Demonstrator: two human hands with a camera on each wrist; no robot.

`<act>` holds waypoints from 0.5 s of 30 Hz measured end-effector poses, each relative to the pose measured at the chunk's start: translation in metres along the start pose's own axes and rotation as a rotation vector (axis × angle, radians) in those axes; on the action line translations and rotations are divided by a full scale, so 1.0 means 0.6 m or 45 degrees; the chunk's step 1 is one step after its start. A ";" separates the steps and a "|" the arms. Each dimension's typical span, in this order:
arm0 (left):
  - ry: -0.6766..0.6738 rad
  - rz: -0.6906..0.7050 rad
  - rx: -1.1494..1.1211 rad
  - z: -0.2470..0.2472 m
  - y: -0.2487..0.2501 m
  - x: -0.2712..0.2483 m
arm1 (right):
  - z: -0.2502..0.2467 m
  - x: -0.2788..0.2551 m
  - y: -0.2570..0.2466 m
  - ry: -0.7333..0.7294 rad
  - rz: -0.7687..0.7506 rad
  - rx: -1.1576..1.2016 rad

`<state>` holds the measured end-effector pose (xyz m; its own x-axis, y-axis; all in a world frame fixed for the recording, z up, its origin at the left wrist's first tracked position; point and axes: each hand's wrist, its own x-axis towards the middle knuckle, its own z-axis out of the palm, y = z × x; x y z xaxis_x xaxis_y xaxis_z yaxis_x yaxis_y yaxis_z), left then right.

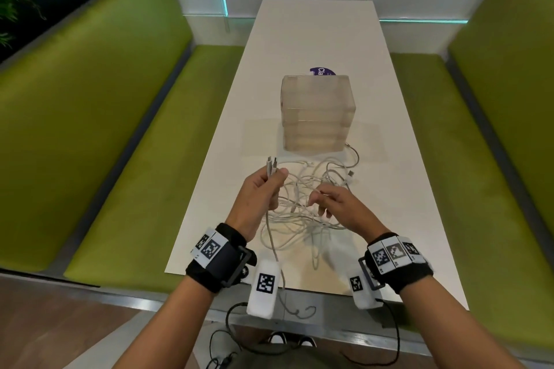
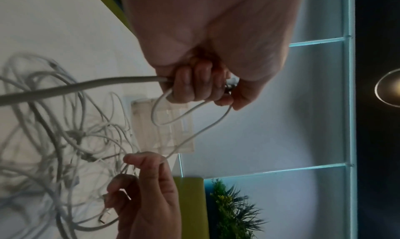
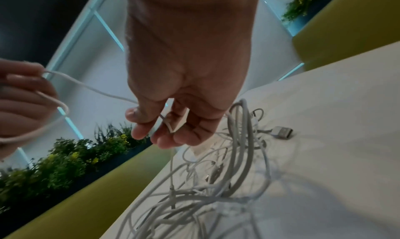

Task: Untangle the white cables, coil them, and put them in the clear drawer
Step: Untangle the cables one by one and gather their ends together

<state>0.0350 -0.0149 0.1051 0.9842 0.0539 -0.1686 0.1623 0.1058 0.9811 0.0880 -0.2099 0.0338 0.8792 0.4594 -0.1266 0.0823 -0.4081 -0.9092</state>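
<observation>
Left hand (image 1: 260,194) grips a bunch of white cables (image 1: 302,203), plug ends poking above the fist. To its right, the right hand (image 1: 338,206) pinches one strand; beyond both, the clear drawer (image 1: 317,112) stands on the table (image 1: 314,32).

Cables (image 1: 311,194) tangled on table (image 1: 389,158), before drawer unit (image 1: 317,112); benches (image 1: 90,128) flank table.

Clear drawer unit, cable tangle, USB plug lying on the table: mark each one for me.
clear drawer unit (image 1: 318,110), head view, front face.
cable tangle (image 1: 302,212), head view, middle of the heap.
USB plug (image 3: 284,133), right wrist view, its metal shell.
</observation>
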 end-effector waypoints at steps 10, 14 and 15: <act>-0.092 0.104 0.297 0.031 -0.002 -0.005 | 0.022 -0.011 -0.080 -0.040 -0.129 -0.125; -0.117 0.165 0.386 0.025 0.008 -0.010 | 0.026 0.002 -0.063 -0.072 -0.113 -0.214; -0.102 0.180 0.349 0.023 0.013 -0.013 | 0.029 0.009 -0.052 -0.093 -0.115 -0.274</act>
<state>0.0294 -0.0281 0.1154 0.9990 -0.0309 -0.0317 0.0261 -0.1692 0.9852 0.0819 -0.1810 0.0549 0.8280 0.5543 -0.0842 0.2640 -0.5179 -0.8137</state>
